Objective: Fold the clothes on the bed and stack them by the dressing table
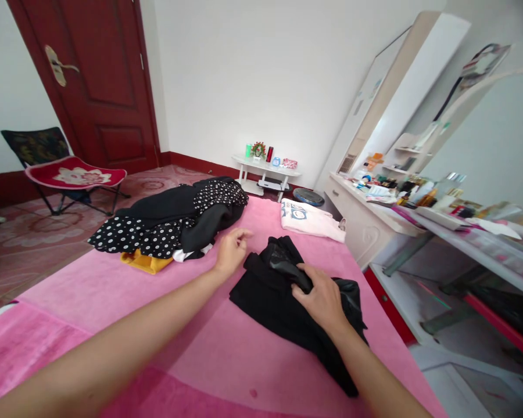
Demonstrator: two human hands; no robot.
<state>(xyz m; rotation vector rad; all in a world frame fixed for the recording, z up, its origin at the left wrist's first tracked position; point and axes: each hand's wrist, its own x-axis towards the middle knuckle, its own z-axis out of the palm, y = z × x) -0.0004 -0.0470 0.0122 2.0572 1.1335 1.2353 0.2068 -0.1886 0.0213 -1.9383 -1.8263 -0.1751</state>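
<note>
A black garment with shiny, leather-like parts lies bunched and partly folded on the pink bed cover. My right hand is closed on a shiny fold of it, thumb on one side and fingers on the other. Just left of the garment, my left hand hovers over the cover, fingers apart and slightly bent, with nothing in it. The exact kind of the black garment cannot be made out. Beyond it lies a folded white shirt with a blue print.
A heap of black and polka-dot clothes lies on the left, a yellow garment poking out beneath. A folding chair stands near the red door. A cluttered dressing table runs along the right; a small white table stands behind.
</note>
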